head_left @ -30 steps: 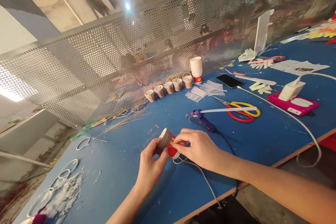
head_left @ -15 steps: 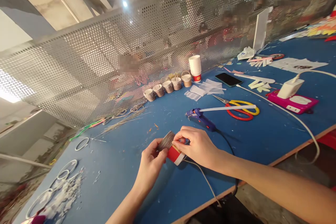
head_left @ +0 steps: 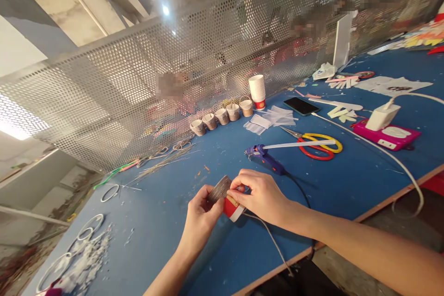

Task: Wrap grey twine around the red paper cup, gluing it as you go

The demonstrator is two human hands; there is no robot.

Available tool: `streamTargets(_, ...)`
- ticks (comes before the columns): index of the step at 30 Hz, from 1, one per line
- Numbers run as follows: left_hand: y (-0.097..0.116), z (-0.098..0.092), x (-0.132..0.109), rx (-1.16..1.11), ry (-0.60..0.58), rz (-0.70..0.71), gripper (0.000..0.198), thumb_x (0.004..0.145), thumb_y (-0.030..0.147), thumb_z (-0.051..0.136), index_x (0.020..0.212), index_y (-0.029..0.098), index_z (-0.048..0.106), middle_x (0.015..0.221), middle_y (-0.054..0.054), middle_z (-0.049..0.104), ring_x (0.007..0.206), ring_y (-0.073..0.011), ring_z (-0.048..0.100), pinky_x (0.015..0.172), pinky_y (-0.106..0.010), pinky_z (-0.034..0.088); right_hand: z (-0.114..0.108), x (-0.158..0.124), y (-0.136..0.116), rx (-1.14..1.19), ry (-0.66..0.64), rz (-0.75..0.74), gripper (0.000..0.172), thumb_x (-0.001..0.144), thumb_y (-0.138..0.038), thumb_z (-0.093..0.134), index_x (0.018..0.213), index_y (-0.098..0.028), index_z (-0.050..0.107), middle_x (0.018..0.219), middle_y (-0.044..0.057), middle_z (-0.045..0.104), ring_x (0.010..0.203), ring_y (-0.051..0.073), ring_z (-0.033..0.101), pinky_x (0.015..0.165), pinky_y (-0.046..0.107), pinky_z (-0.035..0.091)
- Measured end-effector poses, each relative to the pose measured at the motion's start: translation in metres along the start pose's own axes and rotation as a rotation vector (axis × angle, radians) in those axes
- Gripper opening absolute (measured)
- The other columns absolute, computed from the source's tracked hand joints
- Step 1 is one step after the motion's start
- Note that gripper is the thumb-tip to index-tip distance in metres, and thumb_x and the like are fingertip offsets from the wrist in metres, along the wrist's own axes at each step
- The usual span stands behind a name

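Note:
A small red and white paper cup (head_left: 233, 207), partly wrapped in grey-brown cord (head_left: 219, 188), lies tilted between my hands above the blue table. My left hand (head_left: 203, 212) is closed round its wrapped end, thumb on the near side. With thumb and forefinger, my right hand (head_left: 258, 194) pinches the cord against the cup's side; the pinch itself is partly hidden. A loose length of cord (head_left: 268, 231) trails from beneath my right hand to the table's front edge. Just beyond that hand lies a blue glue gun (head_left: 265, 157) with a long white glue stick.
Several cord-wrapped cups (head_left: 222, 116) line the mesh screen (head_left: 138, 78) beside a stack of paper cups (head_left: 257, 90). Scissors (head_left: 317, 146), a phone (head_left: 301, 105) and a pink power strip (head_left: 388, 135) with a white cable lie right. Wire rings (head_left: 90, 226) and white scraps lie left.
Both hands and the cup sit very slightly lower and to the right in view. The grip on cup and cord stays the same.

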State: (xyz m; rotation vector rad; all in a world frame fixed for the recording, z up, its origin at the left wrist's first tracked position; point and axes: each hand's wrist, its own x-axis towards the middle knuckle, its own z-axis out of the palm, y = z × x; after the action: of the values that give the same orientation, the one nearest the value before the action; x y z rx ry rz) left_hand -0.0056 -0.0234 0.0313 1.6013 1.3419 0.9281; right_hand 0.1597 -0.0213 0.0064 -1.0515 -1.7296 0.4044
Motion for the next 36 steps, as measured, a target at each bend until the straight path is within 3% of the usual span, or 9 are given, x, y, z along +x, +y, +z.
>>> streamTargets(12,-0.004,-0.002,0.001,-0.011,-0.011,0.012,0.015,0.072,0.029,0.055,0.066,0.017,0.049,0.056,0.006,0.046,0.055,-0.0103,0.041,0.053,-0.022,0.034,0.001,-0.001,0.003,0.024,-0.001,-0.026,0.013,0.079,-0.013,0.065,0.069,-0.02,0.06,0.067,-0.003,0.057,0.064,0.012,0.056,0.06,0.022,0.041)
streamTargets(27,-0.018,-0.007,0.002,-0.17,-0.057,0.055,0.011,0.076,0.024,0.054,0.067,0.017,0.052,0.06,0.004,0.049,0.058,-0.0122,0.044,0.057,-0.024,0.037,-0.004,-0.001,0.006,0.096,-0.012,0.046,0.012,0.08,-0.013,0.064,0.071,-0.02,0.06,0.071,-0.002,0.06,0.062,0.011,0.056,0.057,0.022,0.042)
streamTargets(31,-0.019,-0.007,0.003,-0.21,-0.066,0.071,0.013,0.077,0.025,0.053,0.066,0.018,0.052,0.06,0.004,0.049,0.058,-0.0123,0.043,0.058,-0.024,0.038,-0.004,0.001,0.005,0.151,-0.033,0.118,0.013,0.078,-0.014,0.065,0.068,-0.02,0.059,0.07,-0.002,0.06,0.062,0.011,0.055,0.057,0.022,0.043)
streamTargets(36,-0.021,-0.009,0.003,-0.246,-0.072,0.119,0.017,0.078,0.026,0.054,0.063,0.017,0.051,0.059,0.003,0.048,0.059,-0.0124,0.042,0.058,-0.023,0.036,-0.006,0.003,0.004,0.387,-0.119,0.335,0.008,0.076,-0.02,0.066,0.071,-0.018,0.06,0.067,-0.002,0.059,0.063,0.012,0.055,0.056,0.022,0.043)
